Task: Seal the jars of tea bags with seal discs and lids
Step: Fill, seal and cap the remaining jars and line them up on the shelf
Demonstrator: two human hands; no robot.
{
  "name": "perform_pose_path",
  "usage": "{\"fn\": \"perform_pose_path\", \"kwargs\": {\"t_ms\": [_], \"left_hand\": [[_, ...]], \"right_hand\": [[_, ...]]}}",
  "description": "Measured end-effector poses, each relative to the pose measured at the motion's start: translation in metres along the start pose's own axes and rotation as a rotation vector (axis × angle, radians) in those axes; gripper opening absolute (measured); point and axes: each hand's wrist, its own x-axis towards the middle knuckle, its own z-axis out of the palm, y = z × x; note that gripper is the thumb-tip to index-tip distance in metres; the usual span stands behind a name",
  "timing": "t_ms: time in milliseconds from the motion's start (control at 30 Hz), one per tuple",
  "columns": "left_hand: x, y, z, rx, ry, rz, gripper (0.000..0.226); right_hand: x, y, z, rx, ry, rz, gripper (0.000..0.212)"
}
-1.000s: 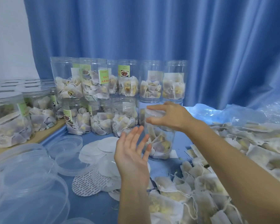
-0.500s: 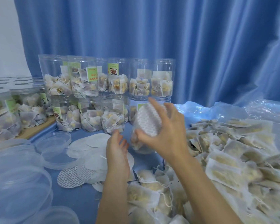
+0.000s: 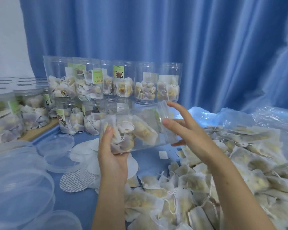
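Note:
A clear jar of tea bags (image 3: 140, 128) is held on its side above the blue table, its mouth pointing right. My left hand (image 3: 112, 156) grips its base from below, thumb on the wall. My right hand (image 3: 189, 135) is at the mouth end, with the thumb on the rim, the lower fingers under it and the index finger lifted. Whether a seal disc covers the mouth is unclear. Loose seal discs (image 3: 76, 181) and white discs (image 3: 83, 151) lie under the jar. Clear lids (image 3: 56, 145) lie to the left.
Open filled jars (image 3: 120, 80) stand stacked in two rows at the back against a blue curtain. Lidded jars (image 3: 28, 103) stand on a wooden board at the left. A big heap of loose tea bags (image 3: 206, 180) covers the right side, with plastic wrap (image 3: 264, 117) behind it.
The jar has gone from standing on the table to lifted and tipped sideways. My left hand rose from the discs and took its base. My right hand stayed at the mouth.

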Motion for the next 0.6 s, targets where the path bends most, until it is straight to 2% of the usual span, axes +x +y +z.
{"fn": "perform_pose_path", "kwargs": {"t_ms": [67,100,200,300,400,467,500,567,600], "left_hand": [[-0.001,-0.001,-0.001,0.089,0.087,0.052,0.010],[-0.001,-0.002,-0.002,0.145,0.117,0.092,0.008],[-0.001,-0.001,-0.002,0.268,0.122,0.136,0.005],[-0.001,0.001,-0.002,0.312,0.151,0.019,0.023],[0.000,0.003,-0.003,0.259,0.151,-0.077,0.036],[0.001,0.003,-0.005,0.245,0.122,-0.062,0.037],[0.001,0.003,-0.004,0.249,0.091,-0.039,0.033],[-0.002,0.001,-0.002,0.212,0.017,0.013,0.019],[-0.003,0.000,-0.002,0.186,-0.012,0.046,0.015]], "right_hand": [[-0.001,0.009,-0.011,0.011,-0.062,0.072,0.080],[-0.002,0.014,-0.015,0.034,-0.118,0.118,0.088],[-0.006,0.019,-0.021,0.073,-0.229,0.129,0.086],[-0.005,0.019,-0.019,-0.079,-0.196,-0.048,0.089],[-0.003,0.014,-0.016,-0.168,-0.250,-0.179,0.090],[-0.003,0.016,-0.013,-0.173,-0.211,-0.177,0.086],[-0.002,0.017,-0.010,-0.128,-0.139,-0.138,0.077],[-0.001,0.020,-0.001,0.008,0.040,0.039,0.052],[0.001,0.022,0.003,0.033,0.094,0.128,0.057]]}}
